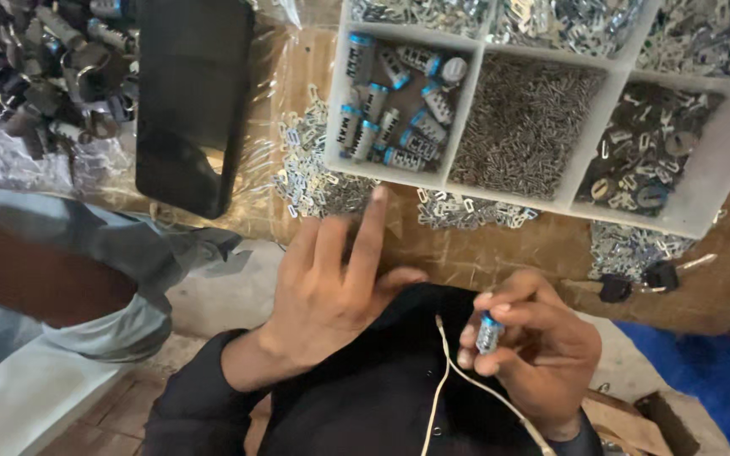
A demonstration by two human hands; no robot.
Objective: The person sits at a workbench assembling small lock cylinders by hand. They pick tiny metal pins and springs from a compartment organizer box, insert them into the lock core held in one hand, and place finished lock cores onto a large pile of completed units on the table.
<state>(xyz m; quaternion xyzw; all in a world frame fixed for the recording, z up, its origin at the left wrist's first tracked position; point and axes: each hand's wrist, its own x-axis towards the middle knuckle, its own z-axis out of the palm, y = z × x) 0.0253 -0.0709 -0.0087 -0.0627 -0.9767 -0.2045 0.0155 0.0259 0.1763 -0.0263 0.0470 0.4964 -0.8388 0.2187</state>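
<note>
Silvery blue-capped cylinder [489, 332] pinched in right hand [534, 346].

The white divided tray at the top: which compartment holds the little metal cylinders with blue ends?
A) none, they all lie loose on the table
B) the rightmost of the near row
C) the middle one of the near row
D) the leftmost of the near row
D: the blue-ended cylinders fill the leftmost near compartment of the white tray; the middle one holds small pins.
</note>
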